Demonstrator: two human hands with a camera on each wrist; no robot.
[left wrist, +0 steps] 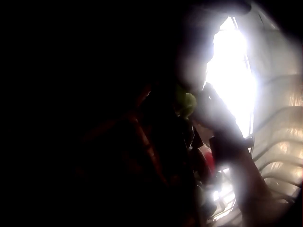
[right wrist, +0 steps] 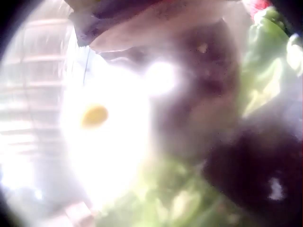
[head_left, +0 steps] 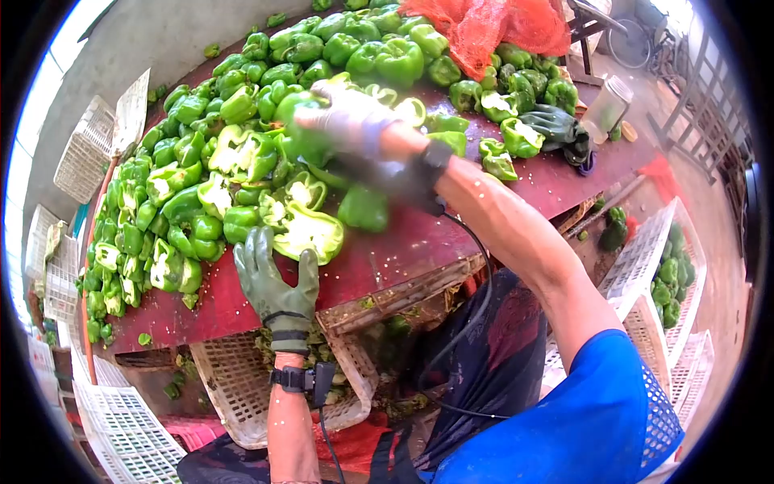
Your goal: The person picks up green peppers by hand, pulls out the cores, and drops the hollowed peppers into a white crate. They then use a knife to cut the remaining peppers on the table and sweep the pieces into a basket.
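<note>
My left hand [head_left: 278, 282], in a dark green glove, lies at the table's front edge with its fingers spread and extended. Its fingertips and thumb are right at a halved green bell pepper [head_left: 310, 232] whose pale inside faces up. Farther forward, my right hand [head_left: 347, 117], in a light glove and blurred, grips a whole green bell pepper [head_left: 300, 133] over the pile. Below the right wrist is another green pepper [head_left: 363, 208], also blurred. The left wrist view is mostly dark; the right wrist view is washed out, with blurred peppers [right wrist: 175, 189] along the bottom.
Whole and split peppers [head_left: 185, 169] cover much of the red tabletop [head_left: 387, 266]. A red mesh bag [head_left: 500, 28] lies at the back. A dark glove [head_left: 556, 133] and a clear plastic jar [head_left: 609, 105] are at right. Plastic crates [head_left: 218, 395] stand beneath and around the table.
</note>
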